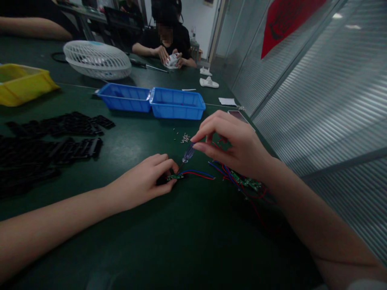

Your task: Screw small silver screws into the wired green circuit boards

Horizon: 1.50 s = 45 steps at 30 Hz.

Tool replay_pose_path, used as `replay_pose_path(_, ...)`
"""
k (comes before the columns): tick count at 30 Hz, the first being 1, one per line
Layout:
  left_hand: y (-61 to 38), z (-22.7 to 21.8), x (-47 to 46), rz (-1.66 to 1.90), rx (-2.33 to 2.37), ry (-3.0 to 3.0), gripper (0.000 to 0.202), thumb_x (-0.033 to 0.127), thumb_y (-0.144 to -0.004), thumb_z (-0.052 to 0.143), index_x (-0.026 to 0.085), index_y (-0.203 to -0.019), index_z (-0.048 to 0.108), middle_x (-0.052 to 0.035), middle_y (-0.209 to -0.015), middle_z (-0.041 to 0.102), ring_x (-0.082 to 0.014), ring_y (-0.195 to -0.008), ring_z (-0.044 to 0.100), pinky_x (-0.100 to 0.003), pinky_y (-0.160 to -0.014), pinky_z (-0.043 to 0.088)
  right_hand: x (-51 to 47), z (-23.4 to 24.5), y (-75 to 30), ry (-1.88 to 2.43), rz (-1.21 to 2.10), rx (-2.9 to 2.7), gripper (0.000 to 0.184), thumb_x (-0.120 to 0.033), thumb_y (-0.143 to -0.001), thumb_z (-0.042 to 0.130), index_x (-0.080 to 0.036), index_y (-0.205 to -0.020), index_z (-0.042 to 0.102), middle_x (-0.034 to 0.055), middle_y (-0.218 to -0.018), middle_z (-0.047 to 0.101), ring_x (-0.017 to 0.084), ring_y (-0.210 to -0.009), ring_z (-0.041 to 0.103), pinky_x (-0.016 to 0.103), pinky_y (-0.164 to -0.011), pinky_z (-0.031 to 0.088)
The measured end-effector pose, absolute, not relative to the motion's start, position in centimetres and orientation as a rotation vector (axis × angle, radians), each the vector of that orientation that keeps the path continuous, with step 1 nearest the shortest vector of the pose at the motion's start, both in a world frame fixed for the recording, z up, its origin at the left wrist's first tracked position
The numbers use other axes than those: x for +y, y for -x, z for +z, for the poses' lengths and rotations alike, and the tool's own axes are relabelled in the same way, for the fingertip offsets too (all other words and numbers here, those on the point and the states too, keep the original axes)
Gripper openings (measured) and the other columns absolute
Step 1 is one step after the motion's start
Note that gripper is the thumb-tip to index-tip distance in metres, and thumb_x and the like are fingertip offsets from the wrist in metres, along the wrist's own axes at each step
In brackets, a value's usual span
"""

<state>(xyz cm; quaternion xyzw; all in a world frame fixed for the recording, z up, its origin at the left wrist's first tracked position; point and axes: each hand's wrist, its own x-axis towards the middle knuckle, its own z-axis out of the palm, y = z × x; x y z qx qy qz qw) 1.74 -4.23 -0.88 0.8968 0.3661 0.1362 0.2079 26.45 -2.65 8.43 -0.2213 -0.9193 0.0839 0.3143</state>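
Pinched in the fingers of my left hand (151, 177) is a small green circuit board (175, 176), held down at the green table. Red and blue wires (198, 174) run from it to the right. My right hand (232, 141) grips the top of a small screwdriver (188, 153) with a clear purple handle. The screwdriver slants down to the left, its tip at the board beside my left fingertips; exact contact is hard to make out. Under my right wrist lies a pile of more green boards (249, 183) with red and blue wires.
Tiny screws (185, 138) lie scattered behind the screwdriver. Further back stand two blue bins (178, 104), a yellow bin (27, 86) and a white fan grille (96, 60). Black plastic parts (60, 137) are heaped at left. Across the table another person handles a white part (172, 61).
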Motion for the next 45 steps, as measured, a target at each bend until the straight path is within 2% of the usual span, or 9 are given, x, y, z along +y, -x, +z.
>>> replay_pose_path(8,-1.7,-0.9,-4.3,0.399,1.015,-2.498,0.018,0.034,-0.092,0.051,0.022,-0.105,0.055,-0.0035,-0.096,0.055,-0.0193,-0.087,0.053,-0.032,-0.077,0.045,-2.2,7.7,-26.3,0.614,0.15,-2.459,0.019,-0.034,-0.097,0.049,-0.017,-0.09,0.052,0.0029,-0.086,0.056,0.013,-0.077,0.051,0.027,-0.069,0.041)
replay_pose_path(14,-1.8,-0.7,-4.3,0.402,1.022,-2.505,0.019,0.035,-0.091,0.052,0.023,-0.105,0.056,-0.0032,-0.095,0.055,-0.019,-0.086,0.054,-0.032,-0.076,0.045,-3.2,7.1,-25.8,0.873,-0.179,-2.57,0.041,-0.039,-0.102,0.03,-0.019,-0.073,0.051,-0.0014,-0.062,0.05,0.011,-0.057,0.04,0.029,-0.057,0.024)
replay_pose_path(17,-1.7,-0.8,-4.3,0.392,1.024,-2.501,0.019,0.034,-0.091,0.053,0.023,-0.106,0.056,-0.0033,-0.096,0.055,-0.0191,-0.086,0.054,-0.032,-0.075,0.045,-3.9,6.9,-25.4,1.031,-0.193,-2.572,0.045,-0.045,-0.101,0.029,-0.019,-0.074,0.054,-0.0014,-0.058,0.051,0.011,-0.053,0.039,0.03,-0.053,0.018)
replay_pose_path(20,-1.6,-0.9,-4.3,0.394,1.023,-2.49,0.019,0.035,-0.091,0.053,0.023,-0.105,0.056,-0.0032,-0.095,0.055,-0.0191,-0.086,0.055,-0.031,-0.074,0.045,-4.2,7.0,-25.1,1.099,-0.059,-2.573,0.04,-0.041,-0.1,0.029,-0.017,-0.086,0.058,0.0009,-0.069,0.057,0.013,-0.06,0.047,0.028,-0.054,0.024)
replay_pose_path(26,-1.6,-1.0,-4.3,0.427,1.027,-2.476,0.02,0.034,-0.09,0.053,0.023,-0.106,0.058,-0.0037,-0.093,0.056,-0.0189,-0.084,0.055,-0.03,-0.072,0.045,-3.9,7.5,-25.2,0.809,0.307,-2.502,0.026,-0.02,-0.097,0.033,-0.014,-0.102,0.058,0.0066,-0.098,0.058,0.014,-0.084,0.054,0.029,-0.076,0.041)
replay_pose_path(30,-1.6,-0.9,-4.2,0.437,1.019,-2.475,0.019,0.034,-0.089,0.054,0.022,-0.104,0.058,-0.0037,-0.094,0.056,-0.0191,-0.085,0.055,-0.03,-0.072,0.045,-3.6,7.1,-25.4,0.716,0.351,-2.355,0.012,-0.026,-0.098,0.045,-0.017,-0.102,0.051,0.0021,-0.091,0.057,0.011,-0.077,0.053,0.025,-0.069,0.043)
replay_pose_path(33,-1.6,-1.0,-4.1,0.418,1.014,-2.483,0.018,0.034,-0.09,0.053,0.023,-0.103,0.057,-0.0032,-0.095,0.055,-0.0189,-0.086,0.054,-0.031,-0.074,0.045,-3.4,6.7,-25.4,0.728,0.263,-2.324,0.014,-0.031,-0.098,0.049,-0.017,-0.099,0.053,0.0,-0.086,0.057,0.01,-0.072,0.052,0.024,-0.067,0.042)
replay_pose_path(38,-1.6,-1.1,-4.1,0.392,1.024,-2.485,0.018,0.035,-0.091,0.052,0.023,-0.104,0.055,-0.0025,-0.096,0.055,-0.0192,-0.088,0.053,-0.031,-0.076,0.044,-3.0,7.3,-25.9,0.736,0.33,-2.354,0.017,-0.023,-0.098,0.047,-0.014,-0.107,0.058,0.0019,-0.094,0.059,0.009,-0.078,0.053,0.024,-0.07,0.043)
replay_pose_path(45,-1.6,-1.2,-4.1,0.4,1.014,-2.498,0.019,0.037,-0.092,0.052,0.023,-0.104,0.054,-0.0029,-0.096,0.054,-0.0195,-0.087,0.053,-0.032,-0.076,0.044,-2.4,7.6,-26.2,0.77,0.376,-2.355,0.021,-0.037,-0.098,0.049,-0.017,-0.094,0.054,-0.0005,-0.085,0.054,0.01,-0.071,0.048,0.024,-0.065,0.038)
